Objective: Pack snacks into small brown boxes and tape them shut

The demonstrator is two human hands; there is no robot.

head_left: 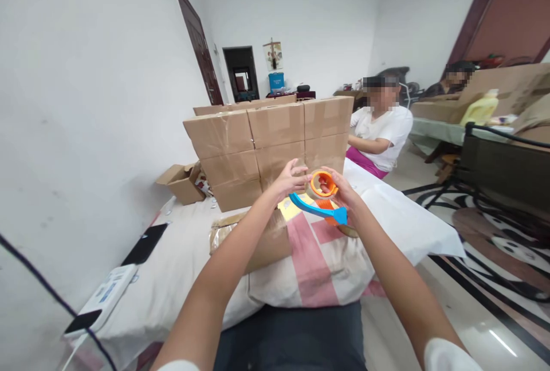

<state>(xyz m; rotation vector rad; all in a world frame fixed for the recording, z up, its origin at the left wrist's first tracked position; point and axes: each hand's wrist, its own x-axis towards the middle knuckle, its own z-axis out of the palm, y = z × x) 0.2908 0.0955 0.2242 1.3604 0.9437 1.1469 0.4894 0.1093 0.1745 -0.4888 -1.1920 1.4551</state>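
1. Holding tape dispenser (318, 209), right hand (342, 190): fingers closed round its right side, orange ring (323, 184) up top.
2. Left hand (292, 179) half open, fingers spread, fingertips at the ring's left edge; firm contact or not, cannot tell.
3. Dispenser sits between both hands, in front of the box stack (277, 147), toward its right half, raised over the cloth-covered tabletop (184, 245).
4. Long axis of blue handle: roughly left-right, sloping down to the right. Curved narrow end points left, under left hand; wide blue end is by right hand. Ring opening faces the camera.
5. Carton (262, 245) lying in front of box stack, partly behind left forearm. Open box (183, 183) left of stack.
6. Person in white top (387, 130) right of stack; one hand cut off by it.
7. Right fingers partly hidden by ring. Orange piece (330, 210) behind handle, partly covered. Tan round-edged item (349, 232) below right hand, mostly hidden, hard to identify.
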